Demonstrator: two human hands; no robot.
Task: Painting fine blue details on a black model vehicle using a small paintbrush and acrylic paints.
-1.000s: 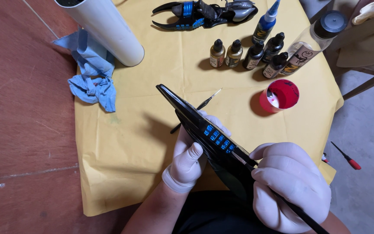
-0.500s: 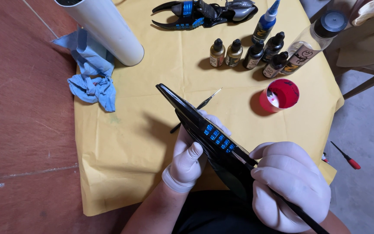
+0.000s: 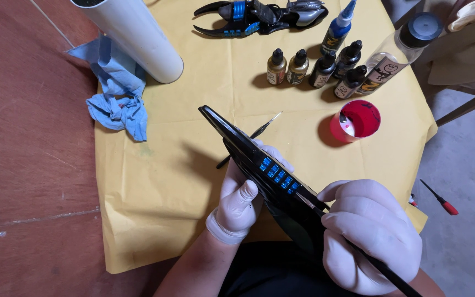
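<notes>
Now left hand (image 3: 241, 201) fingers clamp the black blade (image 3: 265, 176); right hand (image 3: 370, 236) fingers pinch a brush (image 3: 383, 268).

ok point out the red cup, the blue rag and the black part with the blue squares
red cup (image 3: 365, 113), head view, on its inner red wall.
blue rag (image 3: 117, 108), head view, on the crumpled middle of the cloth.
black part (image 3: 248, 151), head view, on its dark upper edge above the blue squares.
</notes>
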